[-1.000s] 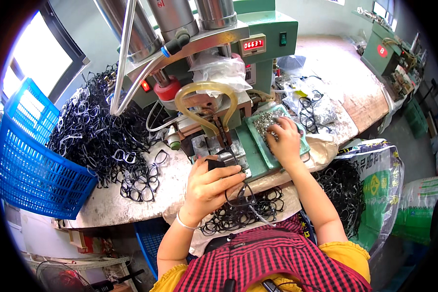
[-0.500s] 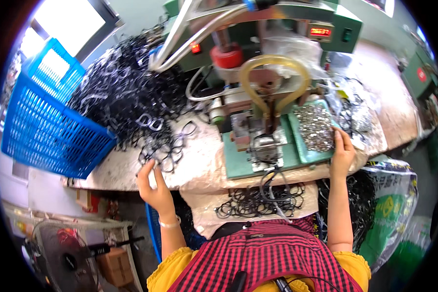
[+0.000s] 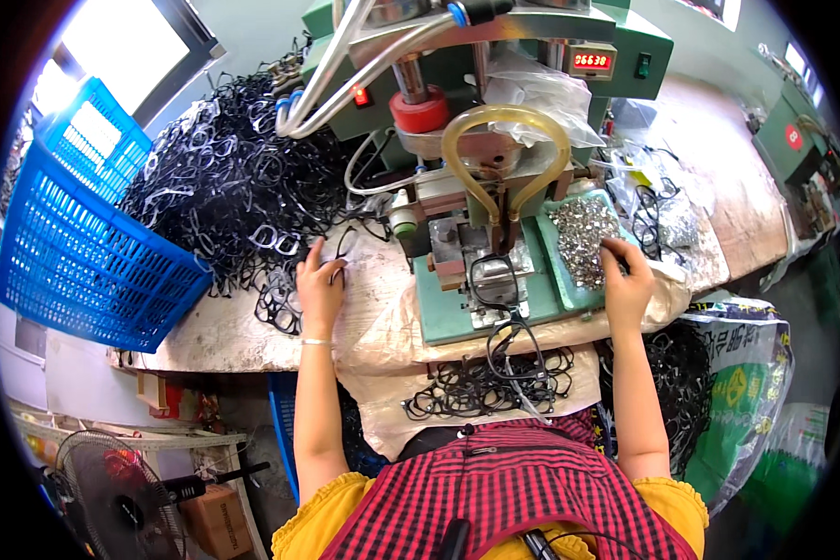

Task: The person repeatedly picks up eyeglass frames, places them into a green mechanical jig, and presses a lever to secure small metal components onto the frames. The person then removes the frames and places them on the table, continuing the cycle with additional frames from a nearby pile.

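Observation:
My left hand (image 3: pixel 320 297) is over the bench with its index finger and thumb apart. Its fingertips are beside a black eyeglass frame (image 3: pixel 353 237) at the edge of a big heap. My right hand (image 3: pixel 627 280) reaches to a green tray (image 3: pixel 577 297) of small shiny metal pieces (image 3: pixel 583 233). Its fingers are pinched together there; what they hold is too small to make out. Between my hands stands a green press machine (image 3: pixel 439 308). One black eyeglass frame (image 3: pixel 497 297) sits at its metal fixture, and another frame (image 3: pixel 518 359) hangs just in front.
A tangled heap of black eyeglass frames (image 3: pixel 233 177) covers the left back of the bench, beside a tilted blue basket (image 3: pixel 93 247). More frames (image 3: pixel 448 392) lie on the cloth at my lap. Sacks (image 3: pixel 742 373) stand at right; a fan (image 3: pixel 121 499) is lower left.
My left hand has moved up and right, from the loose frames at the heap's front to the single frame. My right hand's fingers have shifted further over the metal pieces and closed together.

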{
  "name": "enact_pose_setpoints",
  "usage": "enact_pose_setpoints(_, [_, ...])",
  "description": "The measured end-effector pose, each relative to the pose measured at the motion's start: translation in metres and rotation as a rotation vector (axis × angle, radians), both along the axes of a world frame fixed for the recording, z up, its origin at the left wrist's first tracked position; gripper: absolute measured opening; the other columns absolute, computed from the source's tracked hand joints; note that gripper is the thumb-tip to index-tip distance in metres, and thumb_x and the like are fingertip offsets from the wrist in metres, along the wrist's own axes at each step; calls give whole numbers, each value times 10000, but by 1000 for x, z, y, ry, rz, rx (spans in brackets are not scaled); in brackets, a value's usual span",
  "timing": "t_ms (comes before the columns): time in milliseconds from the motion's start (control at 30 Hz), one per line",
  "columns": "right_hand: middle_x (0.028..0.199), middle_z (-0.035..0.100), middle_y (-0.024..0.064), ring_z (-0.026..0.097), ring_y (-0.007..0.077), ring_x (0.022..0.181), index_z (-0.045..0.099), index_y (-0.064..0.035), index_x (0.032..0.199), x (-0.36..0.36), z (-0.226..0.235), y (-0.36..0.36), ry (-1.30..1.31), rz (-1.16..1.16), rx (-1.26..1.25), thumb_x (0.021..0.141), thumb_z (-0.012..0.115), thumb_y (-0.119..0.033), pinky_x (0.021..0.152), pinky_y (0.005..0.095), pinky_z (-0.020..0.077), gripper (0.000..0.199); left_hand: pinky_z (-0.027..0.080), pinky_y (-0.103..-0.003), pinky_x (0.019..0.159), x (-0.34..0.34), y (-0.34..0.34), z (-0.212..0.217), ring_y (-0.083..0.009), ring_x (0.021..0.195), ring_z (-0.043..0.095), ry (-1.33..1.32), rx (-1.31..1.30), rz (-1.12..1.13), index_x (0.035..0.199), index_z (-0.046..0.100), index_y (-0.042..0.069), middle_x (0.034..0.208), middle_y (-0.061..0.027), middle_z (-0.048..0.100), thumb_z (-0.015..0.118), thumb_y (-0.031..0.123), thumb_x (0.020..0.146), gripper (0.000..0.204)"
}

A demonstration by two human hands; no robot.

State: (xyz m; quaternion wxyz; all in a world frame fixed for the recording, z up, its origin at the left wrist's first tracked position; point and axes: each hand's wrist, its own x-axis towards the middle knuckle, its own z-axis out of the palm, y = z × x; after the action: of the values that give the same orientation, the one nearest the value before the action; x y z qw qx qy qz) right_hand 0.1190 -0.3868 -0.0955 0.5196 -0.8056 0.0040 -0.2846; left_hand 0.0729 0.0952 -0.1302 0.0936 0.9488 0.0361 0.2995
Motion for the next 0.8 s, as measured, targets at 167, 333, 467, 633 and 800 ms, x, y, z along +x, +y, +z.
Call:
enact_pose_setpoints(167, [948,727,96,669,229,914,749,-20,951,-25,9,-16,-3,5,-82,840,726,-22,868,335,501,113,358,-420,1106,-19,-17,35,-337,1454,405,-165,-30,-4,958,772,129,1546,-150,472,708,22,814,191])
enact_pose_setpoints(333, [927,715,113,675,270,907,740,-28,928,-15,70,55,-215,342,-72,786,708,13,827,359,513,151,321,-467,1152,-3,-34,45,-437,1450,358,-232,165,119,889,763,83,1573,-188,416,710,70,812,94])
enact_pose_setpoints(467, [942,706,121,687,233,878,681,-7,1052,-14,68,92,-157,399,185,775,724,-8,815,333,528,280,401,-488,991,3,-30,16,-388,1249,556,-247,91,173,923,697,27,1390,-186,601,703,116,869,103])
enact_pose_setpoints(633, [925,722,104,689,189,912,558,19,1234,-15,73,100,-91,471,317,788,730,-29,865,315,507,480,429,-242,581,-18,-87,65,-77,633,495,-343,-964,-197,984,562,11,827,-16,595,592,117,1030,119])
enact_pose_setpoints(800, [905,741,92,685,188,962,488,52,1302,-15,83,107,-26,567,407,802,724,-46,926,305,473,561,570,-292,716,-30,-179,171,-193,786,655,-587,-919,-767,1096,525,10,1036,-161,648,490,66,1052,79])
